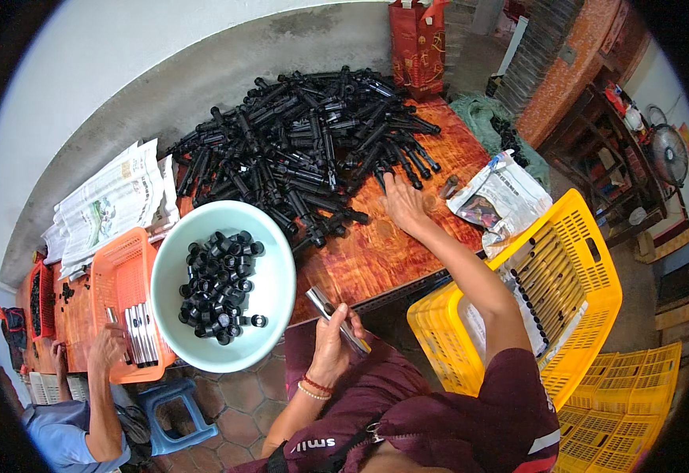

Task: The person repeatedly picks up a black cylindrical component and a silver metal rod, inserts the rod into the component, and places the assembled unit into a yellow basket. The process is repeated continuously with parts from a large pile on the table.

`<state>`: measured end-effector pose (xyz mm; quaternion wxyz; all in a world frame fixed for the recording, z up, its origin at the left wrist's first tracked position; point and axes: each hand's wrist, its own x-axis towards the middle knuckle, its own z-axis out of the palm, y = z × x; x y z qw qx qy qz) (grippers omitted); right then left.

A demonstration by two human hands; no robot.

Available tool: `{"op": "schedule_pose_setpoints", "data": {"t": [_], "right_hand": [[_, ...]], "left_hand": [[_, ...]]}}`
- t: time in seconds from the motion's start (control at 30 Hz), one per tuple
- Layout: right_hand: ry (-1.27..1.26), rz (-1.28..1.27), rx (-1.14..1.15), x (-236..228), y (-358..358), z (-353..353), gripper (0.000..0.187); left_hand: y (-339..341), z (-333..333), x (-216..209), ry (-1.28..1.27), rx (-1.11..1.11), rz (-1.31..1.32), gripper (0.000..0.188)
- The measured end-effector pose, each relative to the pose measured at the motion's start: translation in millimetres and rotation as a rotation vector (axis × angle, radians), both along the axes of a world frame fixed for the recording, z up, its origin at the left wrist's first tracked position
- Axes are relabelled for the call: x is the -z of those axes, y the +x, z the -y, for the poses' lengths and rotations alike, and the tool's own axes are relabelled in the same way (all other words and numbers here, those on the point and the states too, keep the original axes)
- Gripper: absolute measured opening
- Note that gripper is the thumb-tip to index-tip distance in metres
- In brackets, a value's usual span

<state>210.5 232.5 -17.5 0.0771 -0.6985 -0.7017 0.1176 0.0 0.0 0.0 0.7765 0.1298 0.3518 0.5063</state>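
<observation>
Head view: our left hand (330, 347) has its fingers wrapped round a shiny silver metal tube (315, 296), near the front edge of the glossy red-brown wooden worktop (368, 256). Our right hand (406, 206) is at the right side of the heaped long black plastic parts (305, 142) lying on it; can't tell if those fingers have one gripped. Looks like the part-picking step to us, so the next move calls for a clean pinch on one piece, neighbours undisturbed.

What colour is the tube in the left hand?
The tube in the left hand is shiny silver, best seen in the head view.
</observation>
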Motion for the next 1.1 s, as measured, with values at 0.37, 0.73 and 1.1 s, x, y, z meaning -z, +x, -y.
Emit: {"op": "schedule_pose_setpoints", "data": {"t": [0.37, 0.73, 1.1], "right_hand": [[-0.550, -0.755, 0.270, -47, 43, 79, 0.037], [0.522, 0.492, -0.068, -41, 36, 75, 0.022], [0.317, -0.310, 0.040, -72, 41, 109, 0.023]], "left_hand": [[1, -26, 5, 0.058, 0.042, -0.028, 0.020], [9, -45, 4, 0.059, 0.046, -0.092, 0.019], [10, -48, 11, 0.087, 0.026, -0.080, 0.016]]}}
